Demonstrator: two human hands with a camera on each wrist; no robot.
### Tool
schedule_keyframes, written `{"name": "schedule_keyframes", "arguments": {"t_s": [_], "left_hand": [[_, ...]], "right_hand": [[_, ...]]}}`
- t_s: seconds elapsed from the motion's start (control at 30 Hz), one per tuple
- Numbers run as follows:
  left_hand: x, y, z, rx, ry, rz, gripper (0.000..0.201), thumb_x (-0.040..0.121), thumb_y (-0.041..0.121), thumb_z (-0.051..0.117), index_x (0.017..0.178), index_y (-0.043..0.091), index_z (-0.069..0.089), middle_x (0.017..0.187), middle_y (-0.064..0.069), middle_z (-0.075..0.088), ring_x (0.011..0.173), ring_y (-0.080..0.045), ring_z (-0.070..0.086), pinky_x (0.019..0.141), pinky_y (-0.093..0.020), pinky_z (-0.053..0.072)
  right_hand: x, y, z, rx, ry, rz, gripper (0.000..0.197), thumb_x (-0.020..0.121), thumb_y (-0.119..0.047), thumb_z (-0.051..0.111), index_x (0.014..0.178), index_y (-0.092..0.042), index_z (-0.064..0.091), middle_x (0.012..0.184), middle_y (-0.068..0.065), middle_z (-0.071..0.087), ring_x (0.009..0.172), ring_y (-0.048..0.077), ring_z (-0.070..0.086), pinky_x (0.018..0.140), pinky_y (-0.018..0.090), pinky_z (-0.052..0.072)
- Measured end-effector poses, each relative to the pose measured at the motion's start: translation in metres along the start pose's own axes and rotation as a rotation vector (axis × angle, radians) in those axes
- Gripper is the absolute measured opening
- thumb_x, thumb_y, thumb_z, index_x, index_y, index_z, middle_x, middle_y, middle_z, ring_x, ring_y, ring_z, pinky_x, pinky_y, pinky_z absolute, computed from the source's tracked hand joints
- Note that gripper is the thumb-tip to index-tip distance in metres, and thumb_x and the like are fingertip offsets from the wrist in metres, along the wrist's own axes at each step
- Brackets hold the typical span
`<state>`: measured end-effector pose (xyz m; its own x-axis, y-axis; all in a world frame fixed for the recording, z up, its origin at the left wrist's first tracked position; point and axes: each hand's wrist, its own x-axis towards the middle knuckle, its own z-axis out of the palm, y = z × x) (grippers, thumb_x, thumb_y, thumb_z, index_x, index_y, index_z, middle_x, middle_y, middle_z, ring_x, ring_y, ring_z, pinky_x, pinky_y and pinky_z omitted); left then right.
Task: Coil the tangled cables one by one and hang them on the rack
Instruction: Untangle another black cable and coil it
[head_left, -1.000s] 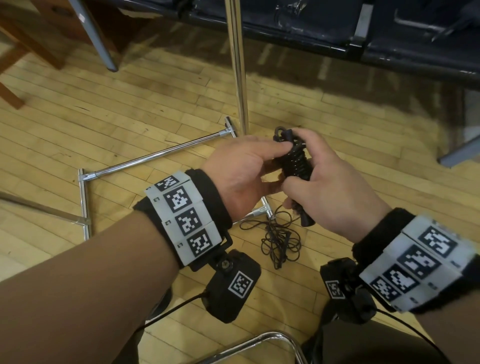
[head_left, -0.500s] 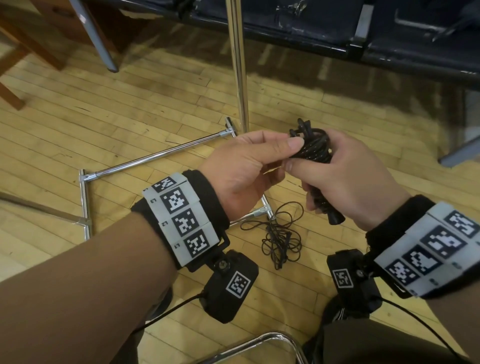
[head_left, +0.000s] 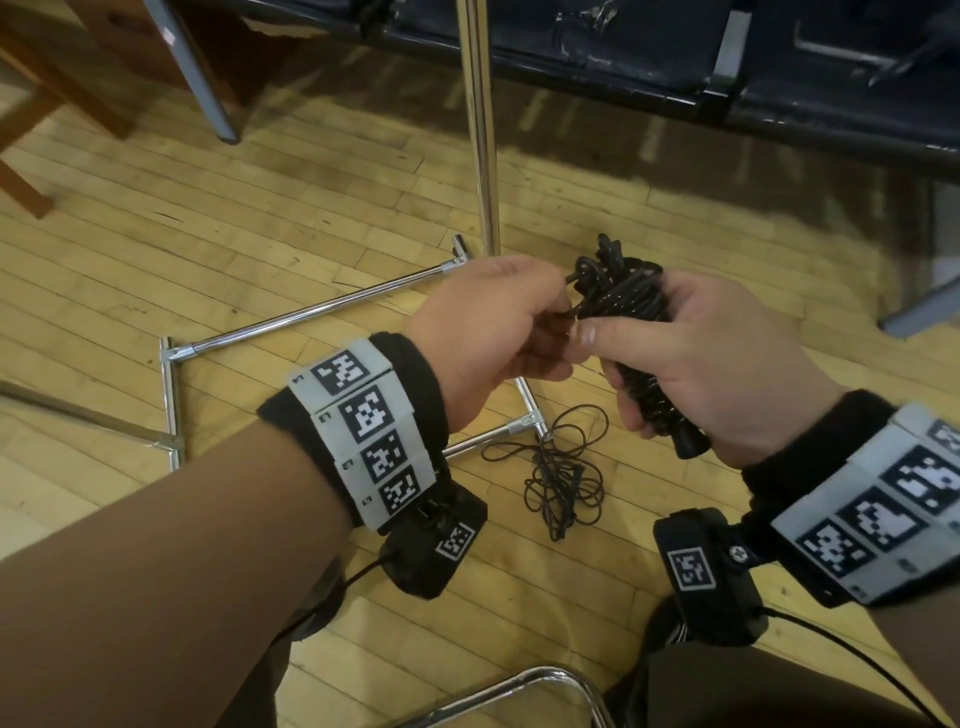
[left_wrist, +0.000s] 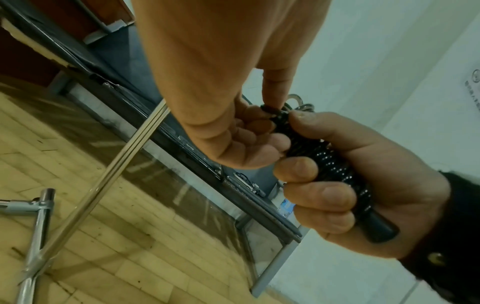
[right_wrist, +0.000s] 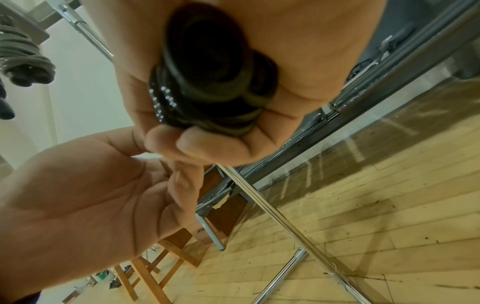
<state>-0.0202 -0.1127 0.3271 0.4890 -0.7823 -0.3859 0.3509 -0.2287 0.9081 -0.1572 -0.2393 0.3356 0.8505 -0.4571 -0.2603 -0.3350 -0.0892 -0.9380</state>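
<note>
A black braided cable (head_left: 626, 301), wound into a tight bundle, is held upright in front of me above the floor. My right hand (head_left: 610, 371) grips the bundle round its middle (left_wrist: 327, 164), and a plug sticks out below the palm (right_wrist: 207, 67). My left hand (head_left: 563, 322) pinches the cable's loose end at the top of the bundle (left_wrist: 270, 111) between thumb and index finger. A thin black cable (head_left: 563, 480) lies tangled on the floor below my hands. The chrome rack pole (head_left: 480, 130) rises just behind my left hand.
The rack's base bars (head_left: 311, 317) lie on the wooden floor to the left. A grey coiled cable (right_wrist: 24, 53) hangs high on the rack. Dark seating (head_left: 727, 67) runs along the back, wooden furniture legs (head_left: 31, 171) stand far left, and a chrome chair frame (head_left: 519, 686) is near my knees.
The bundle has shifted slightly right and up in my right hand. My left fingers, earlier laid over the bundle, now curl and pinch the cable's end.
</note>
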Motion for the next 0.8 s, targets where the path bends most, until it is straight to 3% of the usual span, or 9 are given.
{"name": "schedule_keyframes", "arguments": {"t_s": [0.17, 0.3, 0.43, 0.63, 0.8], "left_hand": [[-0.003, 0.004, -0.001, 0.414, -0.002, -0.036, 0.031, 0.102, 0.019, 0.047, 0.073, 0.017, 0.058, 0.062, 0.001, 0.061, 0.057, -0.017, 0.064, 0.058, -0.032, 0.053], [-0.006, 0.012, -0.001, 0.558, -0.026, -0.087, 0.036, 0.102, 0.021, 0.046, 0.067, 0.017, 0.054, 0.059, -0.001, 0.057, 0.054, -0.018, 0.056, 0.052, -0.028, 0.047], [-0.013, 0.015, 0.004, 0.724, -0.002, 0.031, 0.043, 0.101, 0.032, 0.048, 0.06, 0.024, 0.056, 0.057, 0.001, 0.054, 0.053, -0.015, 0.049, 0.059, -0.033, 0.046], [-0.02, 0.019, 0.007, 0.709, -0.086, 0.092, 0.045, 0.097, 0.028, 0.05, 0.052, 0.021, 0.053, 0.051, 0.001, 0.052, 0.046, -0.014, 0.047, 0.062, -0.037, 0.05], [-0.024, 0.025, 0.002, 0.717, -0.115, 0.138, 0.045, 0.099, 0.026, 0.049, 0.054, 0.021, 0.053, 0.049, 0.004, 0.053, 0.044, -0.011, 0.045, 0.057, -0.035, 0.048]], "right_hand": [[0.0, -0.001, 0.0, -0.029, 0.016, -0.007, 0.011, 0.084, -0.03, 0.079, 0.084, -0.025, 0.069, 0.065, 0.007, 0.066, 0.047, 0.032, 0.061, 0.043, 0.036, 0.051], [0.001, 0.002, -0.001, -0.056, 0.045, 0.009, 0.013, 0.083, -0.031, 0.08, 0.089, -0.023, 0.071, 0.065, 0.008, 0.066, 0.046, 0.03, 0.061, 0.041, 0.036, 0.051], [0.007, 0.009, -0.006, -0.026, 0.077, 0.101, 0.015, 0.089, -0.028, 0.077, 0.096, -0.017, 0.069, 0.069, 0.008, 0.065, 0.048, 0.026, 0.059, 0.041, 0.033, 0.048], [0.013, 0.019, -0.003, -0.081, 0.031, 0.186, 0.019, 0.091, -0.031, 0.075, 0.096, -0.014, 0.066, 0.07, 0.009, 0.064, 0.05, 0.027, 0.059, 0.043, 0.036, 0.049], [0.016, 0.023, 0.007, -0.251, -0.007, 0.186, 0.018, 0.091, -0.04, 0.072, 0.1, -0.027, 0.065, 0.072, 0.006, 0.066, 0.052, 0.023, 0.063, 0.052, 0.043, 0.055]]}}
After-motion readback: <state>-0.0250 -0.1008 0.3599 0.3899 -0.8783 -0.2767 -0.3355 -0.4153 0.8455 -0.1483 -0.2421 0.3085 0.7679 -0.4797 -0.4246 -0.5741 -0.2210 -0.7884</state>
